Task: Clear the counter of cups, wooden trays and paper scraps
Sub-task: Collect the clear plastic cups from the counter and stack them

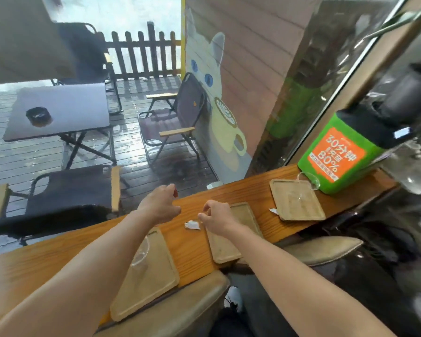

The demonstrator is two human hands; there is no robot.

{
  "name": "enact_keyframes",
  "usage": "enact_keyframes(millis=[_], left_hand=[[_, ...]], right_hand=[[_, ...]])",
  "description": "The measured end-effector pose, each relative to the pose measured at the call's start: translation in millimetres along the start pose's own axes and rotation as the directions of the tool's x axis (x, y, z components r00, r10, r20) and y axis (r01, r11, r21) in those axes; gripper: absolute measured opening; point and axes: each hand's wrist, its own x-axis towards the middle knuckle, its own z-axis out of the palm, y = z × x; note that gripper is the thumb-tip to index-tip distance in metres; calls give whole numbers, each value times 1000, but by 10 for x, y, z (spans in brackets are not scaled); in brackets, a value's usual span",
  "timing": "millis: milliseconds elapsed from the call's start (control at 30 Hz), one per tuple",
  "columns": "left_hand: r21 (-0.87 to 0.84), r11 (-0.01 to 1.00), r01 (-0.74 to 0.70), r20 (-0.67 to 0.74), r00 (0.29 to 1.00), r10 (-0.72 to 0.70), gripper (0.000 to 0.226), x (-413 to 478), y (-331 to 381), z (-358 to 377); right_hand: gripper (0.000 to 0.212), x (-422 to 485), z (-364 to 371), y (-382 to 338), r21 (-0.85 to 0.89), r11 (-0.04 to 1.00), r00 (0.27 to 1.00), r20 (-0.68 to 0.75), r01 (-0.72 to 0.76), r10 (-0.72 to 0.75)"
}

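Three wooden trays lie on the orange wooden counter (248, 190). The near tray (153, 276) carries a clear plastic cup (140, 251) lying tipped. The middle tray (226, 246) is partly under my right hand (216, 217), whose fingers curl downward, empty, just right of a white paper scrap (192, 225). The far tray (295, 200) holds a clear cup (309, 180) at its back corner, and another paper scrap (273, 211) lies at its left edge. My left hand (161, 205) hovers over the counter's far edge, fingers loosely apart and empty.
A green power-bank station (338, 156) with an orange label stands at the counter's right end against the window frame. Padded stools (321, 249) sit under the counter's near edge. Beyond the counter lie a wet deck, folding chairs (170, 117) and a table (58, 110).
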Motion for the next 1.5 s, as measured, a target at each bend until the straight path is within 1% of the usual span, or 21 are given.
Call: enact_keyframes(millis=[167, 300, 367, 500, 633, 733, 867, 1033, 1200, 1333, 1433, 1500], left_hand=[[48, 977, -210, 121, 972, 203, 36, 475, 881, 202], [64, 929, -365, 151, 924, 352, 35, 812, 1742, 441], [64, 916, -396, 176, 908, 380, 35, 942, 2080, 559], [97, 904, -416, 219, 895, 388, 30, 1200, 2575, 832], [104, 887, -450, 261, 873, 413, 28, 1501, 2924, 1133], [132, 891, -434, 280, 879, 386, 30, 1742, 3094, 1328], [138, 917, -374, 281, 903, 326, 35, 2044, 3216, 1612], [155, 935, -318, 325, 911, 255, 34, 2253, 3256, 1961], [143, 957, -252, 361, 914, 186, 38, 2417, 3254, 2257], [132, 962, -237, 401, 901, 167, 41, 2556, 3266, 2463], [121, 969, -217, 422, 895, 148, 39, 2661, 3279, 2558], [79, 977, -196, 430, 891, 145, 38, 2720, 3283, 2598]], right_hand=[[27, -208, -702, 612, 15, 991, 984, -110, -137, 137], [36, -314, -1237, 1252, 63, 962, 940, -204, -266, 273], [39, -324, -1456, 1536, 108, 942, 918, -214, -317, 334], [21, -284, -1748, 2009, 178, 919, 896, -220, -353, 386], [28, -128, -1920, 2455, 197, 908, 897, -179, -369, 404], [26, 74, -2001, 2801, 238, 898, 899, -153, -370, 411], [41, 364, -2025, 3203, 265, 882, 897, -105, -390, 429], [44, 636, -1986, 3549, 290, 855, 887, -38, -431, 460], [53, 849, -1967, 3775, 295, 852, 887, -29, -433, 461], [57, 1046, -1964, 3896, 289, 858, 893, -19, -425, 449], [65, 1213, -1946, 3946, 311, 863, 905, -21, -398, 425], [71, 1304, -1943, 3957, 328, 872, 919, -26, -364, 394]])
